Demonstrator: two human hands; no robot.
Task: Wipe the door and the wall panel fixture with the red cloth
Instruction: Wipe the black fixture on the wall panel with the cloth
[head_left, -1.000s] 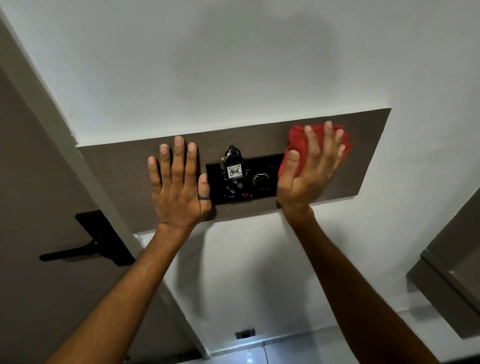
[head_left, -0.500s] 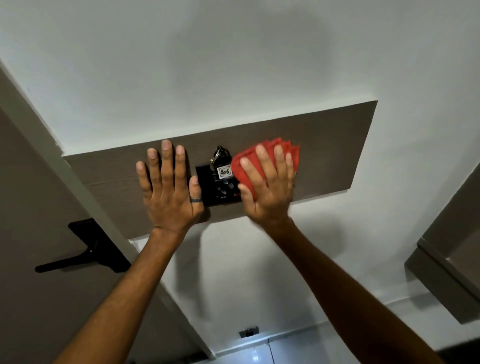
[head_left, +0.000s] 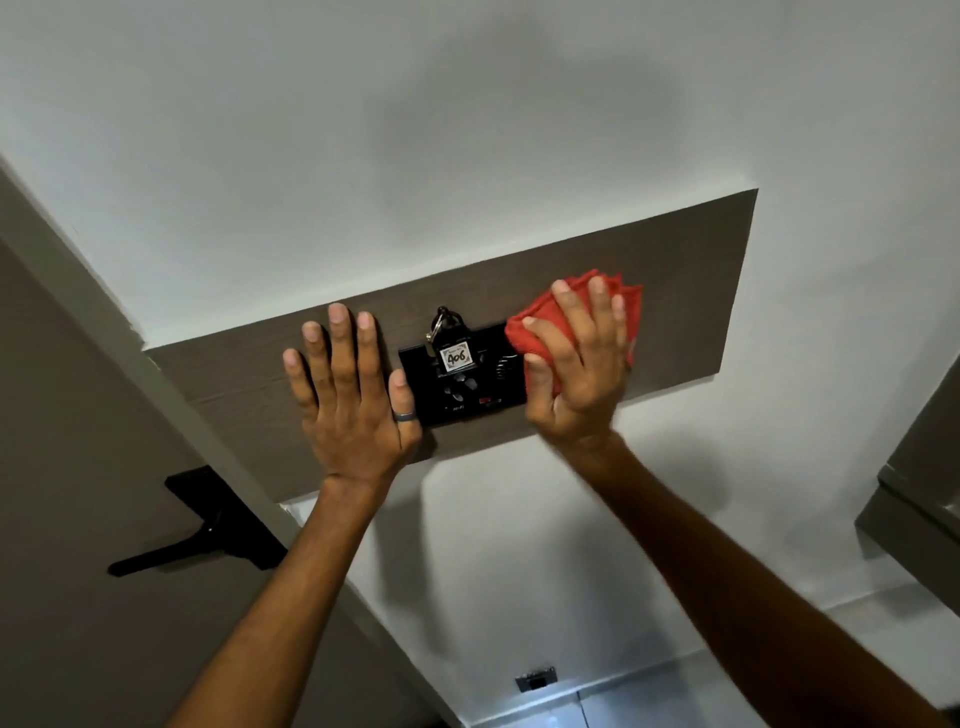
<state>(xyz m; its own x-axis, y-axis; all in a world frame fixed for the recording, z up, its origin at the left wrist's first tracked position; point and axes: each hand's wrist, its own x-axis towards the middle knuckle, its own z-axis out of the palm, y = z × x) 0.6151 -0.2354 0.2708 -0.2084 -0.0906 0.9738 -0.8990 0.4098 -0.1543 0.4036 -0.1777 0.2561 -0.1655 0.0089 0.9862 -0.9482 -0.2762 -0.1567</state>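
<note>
Since half a second ago our right hand (head_left: 574, 366) has slid the red cloth (head_left: 582, 312) rightward off the black switch plate (head_left: 462, 379). Its fingers (head_left: 597, 306) press flat on the cloth against the wood wall panel (head_left: 685, 291), whose long axis runs on rightward; our left hand (head_left: 350, 395) braces open-palmed.

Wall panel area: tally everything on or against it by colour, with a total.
Red: 1, the red cloth
Black: 1, the switch plate
White: 1, the key tag marked 406
Silver: 1, the ring on the left hand
Total: 4
</note>
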